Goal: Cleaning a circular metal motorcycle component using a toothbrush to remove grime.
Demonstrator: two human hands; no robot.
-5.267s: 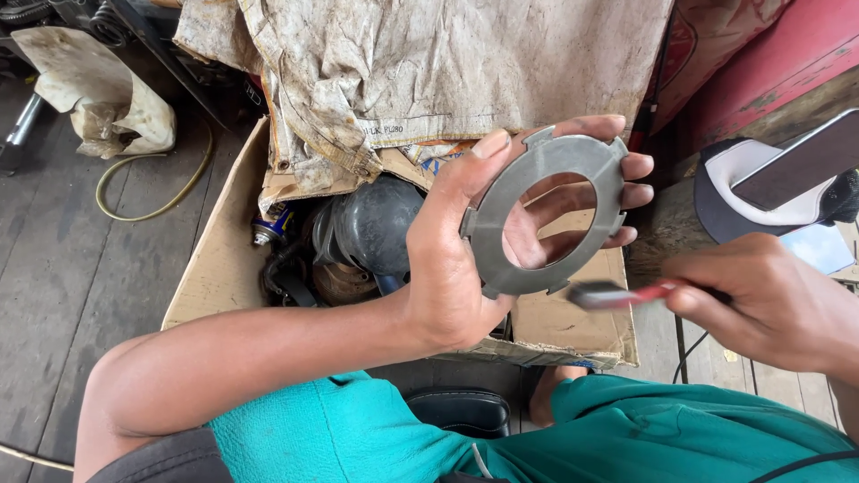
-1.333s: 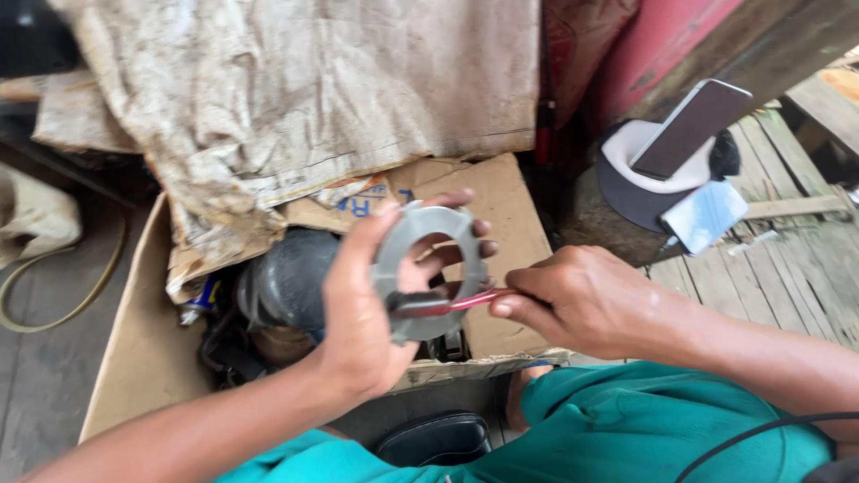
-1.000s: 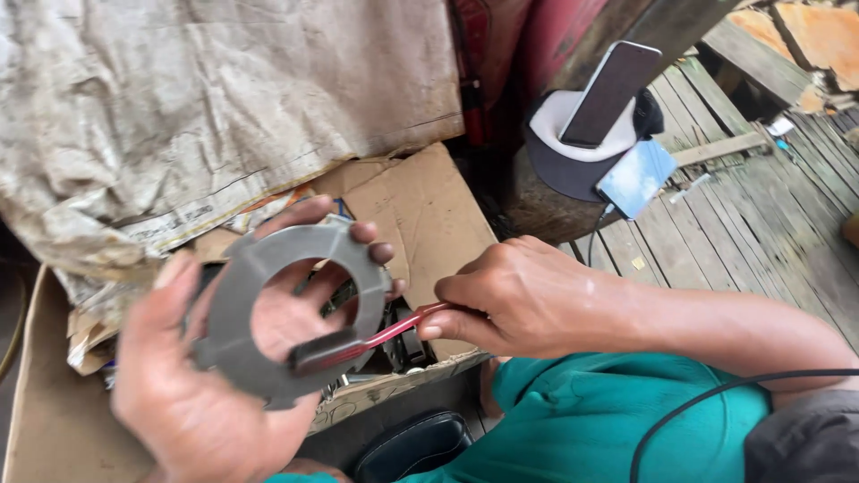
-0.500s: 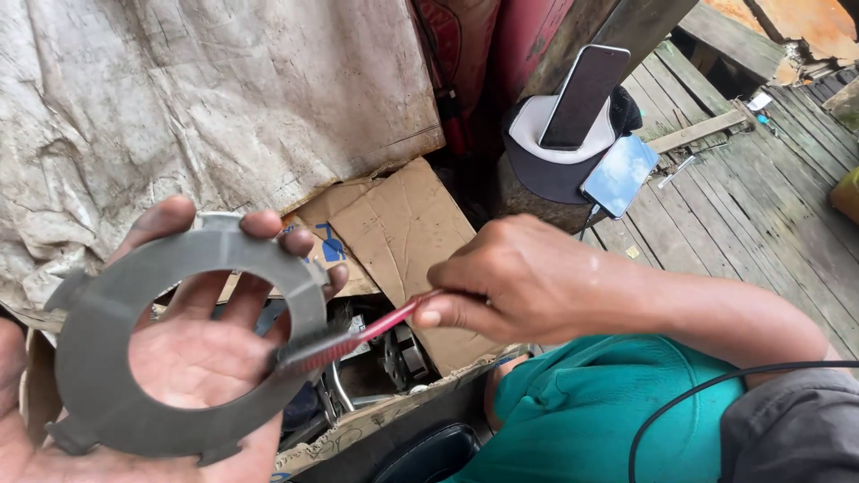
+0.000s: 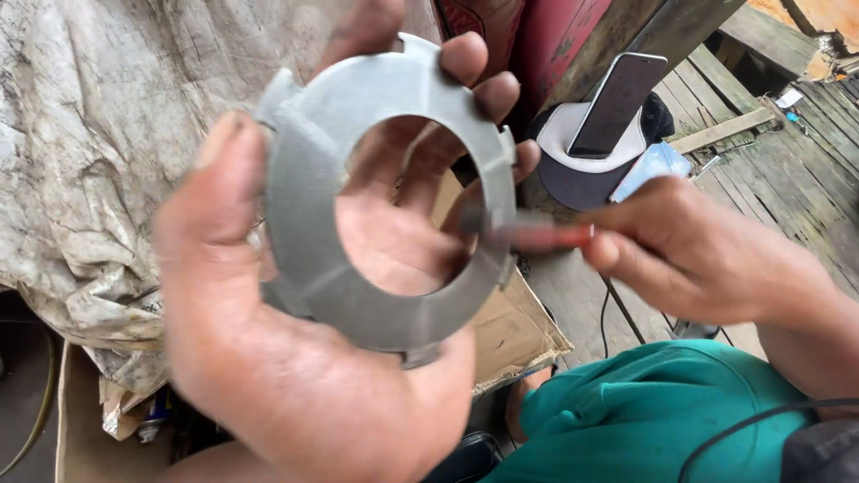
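We are holding the grey notched metal ring plate [image 5: 394,206] up close in our left hand [image 5: 295,340], thumb and fingers clasped round its rim. Our right hand [image 5: 698,255] is pinching a red-handled brush [image 5: 537,234], its blurred head touching the plate's right inner edge. We judge the face is being brushed clean; the next stroke calls for a steady plate and light pressure.

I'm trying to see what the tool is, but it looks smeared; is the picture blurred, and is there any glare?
Head view: the red-handled brush in the right hand is streaked with motion blur, its tip barely readable; the flat grey metal ring with notched tabs in the left hand is soft-edged too, being close to the camera; light is even daylight, with no harsh glare, only a pale sheen on the ring.
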